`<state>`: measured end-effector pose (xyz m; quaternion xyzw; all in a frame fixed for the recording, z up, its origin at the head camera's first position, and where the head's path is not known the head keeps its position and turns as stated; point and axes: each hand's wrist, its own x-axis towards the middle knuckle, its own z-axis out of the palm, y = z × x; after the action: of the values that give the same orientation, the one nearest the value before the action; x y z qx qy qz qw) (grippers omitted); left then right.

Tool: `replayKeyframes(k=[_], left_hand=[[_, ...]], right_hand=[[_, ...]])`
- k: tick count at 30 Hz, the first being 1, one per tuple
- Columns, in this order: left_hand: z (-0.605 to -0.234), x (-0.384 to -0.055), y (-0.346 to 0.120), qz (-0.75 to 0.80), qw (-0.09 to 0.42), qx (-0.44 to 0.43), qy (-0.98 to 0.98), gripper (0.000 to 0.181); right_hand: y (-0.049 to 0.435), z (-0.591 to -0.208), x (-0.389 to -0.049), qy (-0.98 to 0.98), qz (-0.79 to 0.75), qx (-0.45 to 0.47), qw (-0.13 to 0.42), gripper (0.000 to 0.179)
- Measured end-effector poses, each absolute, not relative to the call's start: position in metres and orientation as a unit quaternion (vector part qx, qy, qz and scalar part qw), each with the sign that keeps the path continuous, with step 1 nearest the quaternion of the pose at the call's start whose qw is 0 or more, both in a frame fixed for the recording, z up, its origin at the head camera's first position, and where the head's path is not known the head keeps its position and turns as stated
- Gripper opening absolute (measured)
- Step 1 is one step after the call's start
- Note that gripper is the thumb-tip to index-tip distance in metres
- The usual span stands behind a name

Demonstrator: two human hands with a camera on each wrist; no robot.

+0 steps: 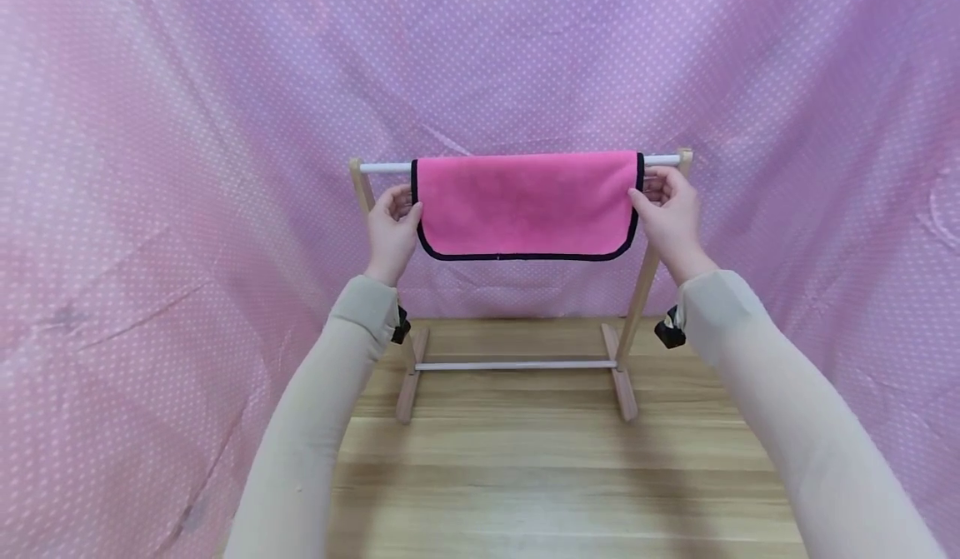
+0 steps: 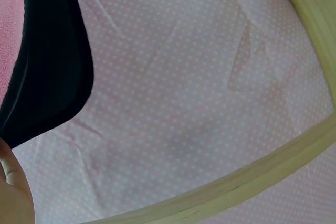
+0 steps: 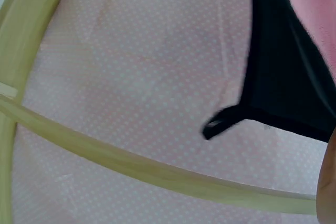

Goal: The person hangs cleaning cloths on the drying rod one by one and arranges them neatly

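Observation:
A pink cloth (image 1: 525, 205) with black edging hangs folded over the white top bar (image 1: 386, 168) of a small wooden rack. My left hand (image 1: 393, 226) pinches its left edge, thumb in front and fingers behind. At the opposite edge, my right hand (image 1: 671, 213) grips the cloth the same way, just under the bar. Both wrist views show the cloth's black side (image 2: 55, 61), and a small black loop (image 3: 223, 121) sticks out from a corner in the right wrist view. Only a bit of each hand shows there.
The rack's wooden legs (image 1: 640, 305) stand on a wood-grain surface (image 1: 487, 476), joined low down by a white crossbar (image 1: 517, 366). A pink, white-dotted sheet (image 1: 187, 126) surrounds the back and sides. A black wrist device (image 1: 401, 326) sits at each cuff.

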<state>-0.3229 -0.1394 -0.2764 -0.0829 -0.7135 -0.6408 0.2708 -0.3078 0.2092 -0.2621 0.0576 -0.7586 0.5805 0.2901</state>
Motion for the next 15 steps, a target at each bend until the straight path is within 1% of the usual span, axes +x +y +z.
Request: replayKeyframes(k=[7, 12, 15], left_hand=[[-0.284, -0.327, -0.139, -0.654, 0.264, -0.081, -0.704, 0.033], [-0.291, -0.326, -0.140, -0.653, 0.265, -0.083, -0.705, 0.032], [-0.297, -0.326, -0.140, -0.653, 0.262, -0.076, -0.706, 0.031]], right_hand=[[0.208, -0.285, -0.315, -0.772, 0.571, 0.037, 0.279, 0.030], [0.206, -0.294, -0.316, -0.784, 0.559, 0.025, 0.269, 0.033], [0.203, -0.301, -0.316, -0.776, 0.568, 0.029, 0.273, 0.036]])
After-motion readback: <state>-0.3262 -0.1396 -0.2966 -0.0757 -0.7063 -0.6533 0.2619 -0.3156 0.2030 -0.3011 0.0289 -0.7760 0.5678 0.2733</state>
